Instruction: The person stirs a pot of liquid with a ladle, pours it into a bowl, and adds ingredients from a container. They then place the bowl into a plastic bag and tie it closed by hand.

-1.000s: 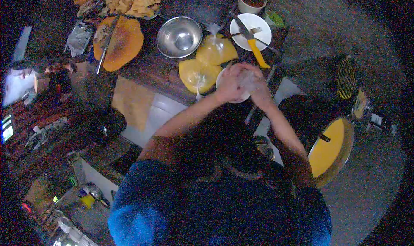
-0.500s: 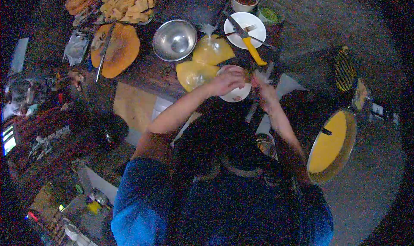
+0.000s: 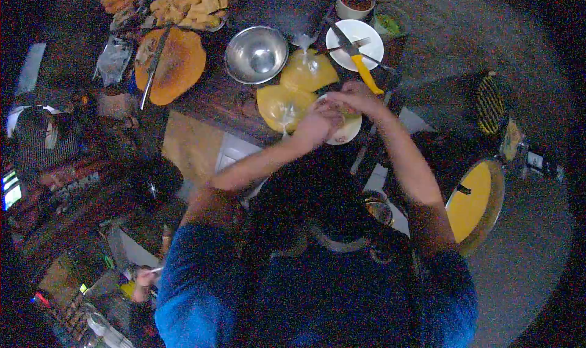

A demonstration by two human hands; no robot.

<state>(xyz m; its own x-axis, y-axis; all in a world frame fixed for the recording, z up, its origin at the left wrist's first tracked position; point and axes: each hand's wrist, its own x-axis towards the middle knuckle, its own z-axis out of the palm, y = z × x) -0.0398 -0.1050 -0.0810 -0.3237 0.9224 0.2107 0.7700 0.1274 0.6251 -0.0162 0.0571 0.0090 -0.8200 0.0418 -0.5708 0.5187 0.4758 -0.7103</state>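
While both arms (image 3: 412, 162) were outstretched, left hand (image 3: 320, 123) and right hand (image 3: 361, 97) curled, grasp unclear, over the bowl (image 3: 347, 132) at the dark table's (image 3: 223, 107) near edge. The room (image 3: 519, 256) was dim!

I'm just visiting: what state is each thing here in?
White bowl: partly hidden, contents unclear
Left hand: fingers bent, at the bowl; blurred
Right hand: bent, over the bowl's far side
Nearer yellow bag: filled, neck gathered
Farther yellow bag: filled, neck gathered
Metal bowl: upright, uncovered
Yellow-handled knife: lying across the white plate
Long metal tool: lying across the orange board
Tan pieces: heaped
Dark-filled cup: upright, uncovered
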